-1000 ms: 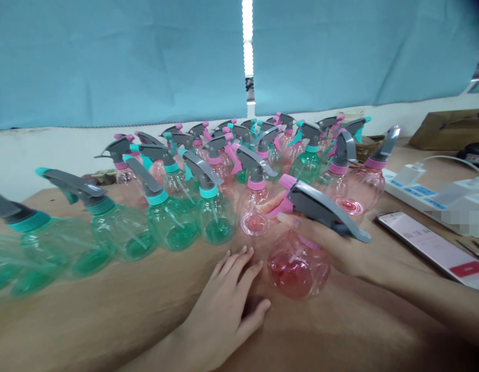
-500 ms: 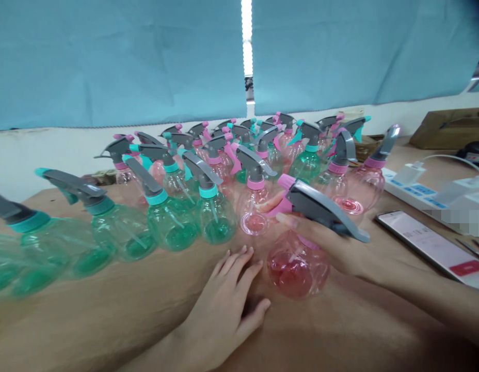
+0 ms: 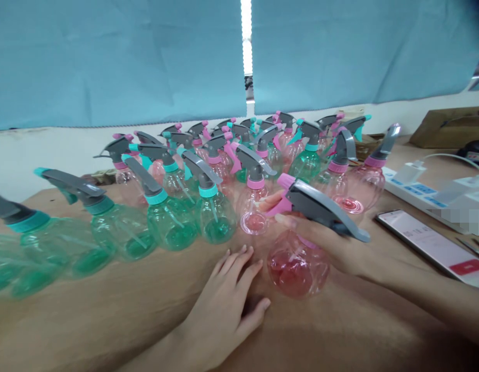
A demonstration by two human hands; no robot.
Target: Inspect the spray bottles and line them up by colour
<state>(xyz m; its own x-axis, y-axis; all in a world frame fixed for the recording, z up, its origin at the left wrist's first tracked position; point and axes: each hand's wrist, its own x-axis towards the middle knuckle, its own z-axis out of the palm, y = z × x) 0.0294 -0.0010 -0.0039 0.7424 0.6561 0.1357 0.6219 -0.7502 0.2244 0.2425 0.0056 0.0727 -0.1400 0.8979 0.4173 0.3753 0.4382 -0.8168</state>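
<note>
A pink spray bottle (image 3: 297, 266) with a grey and pink trigger head stands in front of me, slightly right of the middle. My right hand (image 3: 320, 232) is wrapped round its neck from behind, under the grey lever; some fingers are hidden by the bottle head. To the left of that bottle, my left hand (image 3: 227, 294) lies flat on the table with its fingers stretched and holds nothing. Just beyond the hands stand another pink spray bottle (image 3: 255, 206) and a green spray bottle (image 3: 215, 217).
Several green spray bottles (image 3: 172, 222) line the left side, with more pink and green ones behind. At right lie a phone (image 3: 429, 245) and a white power strip (image 3: 413, 188) with plugs and a cable. A cardboard box (image 3: 444, 129) sits at the back right.
Hardly anything differs. Both hands and the pink spray bottle keep their places, and the bottles around them stand as before.
</note>
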